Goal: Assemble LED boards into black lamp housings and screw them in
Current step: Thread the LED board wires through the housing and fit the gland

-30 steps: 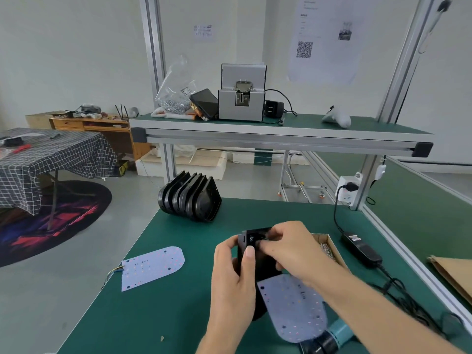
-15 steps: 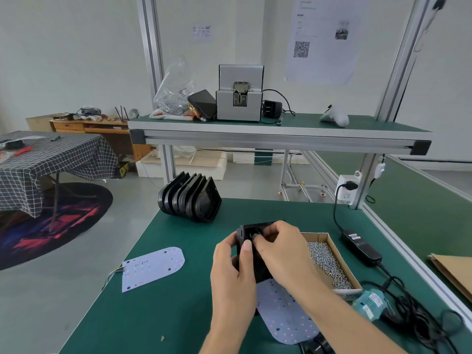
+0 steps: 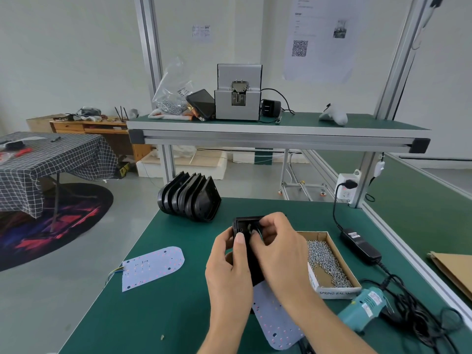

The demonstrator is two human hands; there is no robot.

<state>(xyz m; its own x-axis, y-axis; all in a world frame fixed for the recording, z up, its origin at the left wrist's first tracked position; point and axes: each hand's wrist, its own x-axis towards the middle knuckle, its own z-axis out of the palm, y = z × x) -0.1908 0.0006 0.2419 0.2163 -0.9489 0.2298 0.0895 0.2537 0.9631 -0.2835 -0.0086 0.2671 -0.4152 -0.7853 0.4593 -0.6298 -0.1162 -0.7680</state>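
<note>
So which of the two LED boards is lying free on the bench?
The LED board on the left, lying flat and untouched with its wires at its left end. The other board sits beneath the hands and the held housing.

On the surface (image 3: pixel 178 315), a spare LED board (image 3: pixel 153 268) lies left; stacked housings (image 3: pixel 190 199) behind; screw box (image 3: pixel 329 264) right; screwdriver (image 3: pixel 362 311) before it.

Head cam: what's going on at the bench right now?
A person holds a black lamp housing upright over the green mat. The left hand grips its side while the right hand works thin wires at its top opening. An LED board hangs below the housing, not yet seated. A second LED board, a stack of housings, a screw box and an electric screwdriver wait nearby.
</note>
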